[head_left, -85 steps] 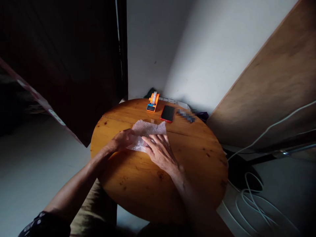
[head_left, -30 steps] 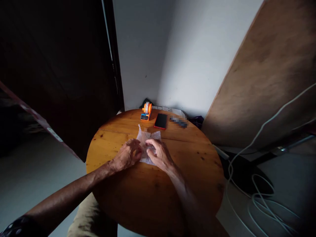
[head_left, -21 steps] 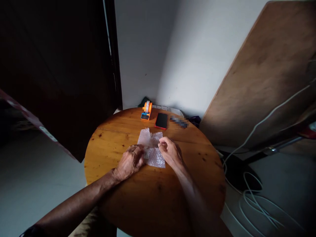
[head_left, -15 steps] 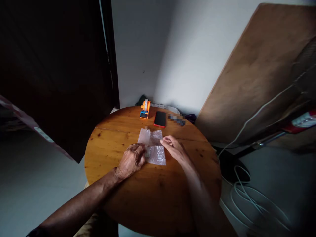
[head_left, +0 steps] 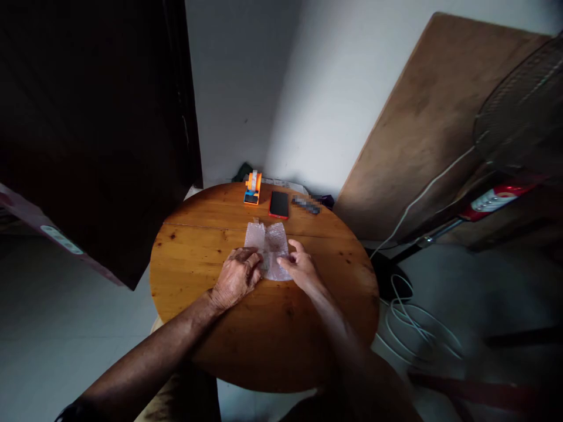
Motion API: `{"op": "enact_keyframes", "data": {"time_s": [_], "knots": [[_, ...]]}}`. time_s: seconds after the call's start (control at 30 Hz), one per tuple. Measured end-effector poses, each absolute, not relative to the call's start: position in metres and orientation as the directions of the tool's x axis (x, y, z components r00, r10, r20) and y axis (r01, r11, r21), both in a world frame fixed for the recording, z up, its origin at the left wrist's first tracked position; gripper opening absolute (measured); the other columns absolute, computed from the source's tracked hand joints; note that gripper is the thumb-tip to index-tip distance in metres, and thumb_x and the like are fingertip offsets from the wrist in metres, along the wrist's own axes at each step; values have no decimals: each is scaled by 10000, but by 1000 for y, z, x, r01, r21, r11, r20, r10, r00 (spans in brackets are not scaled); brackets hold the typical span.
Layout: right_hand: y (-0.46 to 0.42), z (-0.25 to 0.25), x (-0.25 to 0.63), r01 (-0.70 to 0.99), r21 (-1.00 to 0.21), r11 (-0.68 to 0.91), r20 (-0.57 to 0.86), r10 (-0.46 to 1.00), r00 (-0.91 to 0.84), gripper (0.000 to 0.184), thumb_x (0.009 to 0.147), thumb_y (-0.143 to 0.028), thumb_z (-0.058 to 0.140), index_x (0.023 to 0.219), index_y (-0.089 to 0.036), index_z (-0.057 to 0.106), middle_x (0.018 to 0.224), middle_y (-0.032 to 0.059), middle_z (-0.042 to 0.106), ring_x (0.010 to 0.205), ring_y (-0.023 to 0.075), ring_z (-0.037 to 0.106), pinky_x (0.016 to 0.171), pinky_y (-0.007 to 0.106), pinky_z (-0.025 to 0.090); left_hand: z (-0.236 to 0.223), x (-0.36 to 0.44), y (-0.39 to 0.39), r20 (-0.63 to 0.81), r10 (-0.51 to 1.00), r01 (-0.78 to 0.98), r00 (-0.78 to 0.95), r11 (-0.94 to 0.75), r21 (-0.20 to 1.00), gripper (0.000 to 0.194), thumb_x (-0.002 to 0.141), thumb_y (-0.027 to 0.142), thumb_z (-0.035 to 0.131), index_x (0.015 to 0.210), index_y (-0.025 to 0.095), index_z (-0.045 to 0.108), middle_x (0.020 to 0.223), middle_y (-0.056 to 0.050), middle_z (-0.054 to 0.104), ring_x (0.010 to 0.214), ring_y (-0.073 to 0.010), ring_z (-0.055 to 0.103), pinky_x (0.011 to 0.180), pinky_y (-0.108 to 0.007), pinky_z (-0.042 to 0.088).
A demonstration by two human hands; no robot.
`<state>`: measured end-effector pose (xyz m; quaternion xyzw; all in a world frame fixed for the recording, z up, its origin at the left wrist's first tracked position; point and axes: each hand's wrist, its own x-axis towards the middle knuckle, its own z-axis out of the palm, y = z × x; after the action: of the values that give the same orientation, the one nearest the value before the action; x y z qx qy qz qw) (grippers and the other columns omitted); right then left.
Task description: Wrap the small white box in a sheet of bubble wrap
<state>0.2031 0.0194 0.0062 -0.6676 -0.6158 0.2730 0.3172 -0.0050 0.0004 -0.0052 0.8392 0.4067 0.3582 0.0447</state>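
A clear sheet of bubble wrap [head_left: 276, 239] lies on the round wooden table [head_left: 197, 249], with a crease down its middle and a small tab sticking up at the far edge. At its near left edge rests my left hand [head_left: 240, 274], fingers curled and closed on the plastic; the fingertips are partly hidden. On the opposite side, my right hand [head_left: 302, 268] has its thumb and index finger apart, the thumb touching the wrap's right edge. Its other fingers are loosely bent and partly hidden.
An orange tape dispenser [head_left: 252, 189], a red-edged phone [head_left: 278, 205] and a blurred-out item [head_left: 305, 204] sit toward the table's far edge. A fan [head_left: 497, 199] stands at the right, with a white cable [head_left: 409, 316] coiled on the floor.
My right hand has come down along the wrap's right edge, and its thumb and index finger have spread. The near right part of the wrap appears shorter. The camera view has shifted slightly.
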Motion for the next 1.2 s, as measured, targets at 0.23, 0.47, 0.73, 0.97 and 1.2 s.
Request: {"op": "enact_keyframes", "data": {"time_s": [0.23, 0.47, 0.73, 0.97, 1.2], "knots": [[13, 17, 181, 335, -939, 80, 117, 989, 93, 641, 709, -355, 641, 1301, -149, 509, 595, -78, 539, 512, 107, 467, 483, 225, 369, -3, -3, 2, 563, 720, 656, 406, -659, 368, 207, 899, 200, 563, 1039, 150, 706, 1176, -144, 701, 1044, -282, 651, 928, -440, 507], [18, 27, 150, 215, -976, -23, -7, 997, 73, 687, 688, -314, 632, 1326, -108, 483, 625, -79, 570, 413, 91, 475, 371, 219, 406, 5, -4, 1, 528, 758, 606, 383, -637, 475, 211, 905, 238, 578, 1064, 178, 703, 1136, -85, 731, 1032, -280, 585, 908, -432, 469], [10, 36, 155, 268, -962, -56, -58, 998, 0, 560, 786, -198, 608, 1338, -132, 532, 779, 6, 669, 493, 86, 536, 449, 211, 467, 3, -1, 4, 377, 906, 401, 194, -424, 812, 175, 748, 130, 674, 914, 183, 693, 905, -61, 684, 913, -212, 589, 832, -331, 501], [9, 33, 160, 416, -908, 50, -26, 984, -176, 674, 722, -97, 606, 1387, -154, 510, 1019, 61, 688, 631, 93, 553, 563, 226, 474, -3, 0, 12, 216, 967, 98, 136, -230, 968, 285, 721, 81, 567, 991, 157, 619, 769, 12, 615, 600, -81, 535, 553, -169, 444], [6, 35, 148, 733, -642, 224, 80, 971, -227, 701, 740, -140, 643, 1421, -215, 498, 1009, 40, 681, 780, 154, 603, 733, 280, 487, 0, -9, 13, 152, 987, 108, 53, -157, 982, 168, 735, 162, 576, 895, 154, 630, 660, 27, 556, 564, -85, 499, 509, -168, 408]]}}
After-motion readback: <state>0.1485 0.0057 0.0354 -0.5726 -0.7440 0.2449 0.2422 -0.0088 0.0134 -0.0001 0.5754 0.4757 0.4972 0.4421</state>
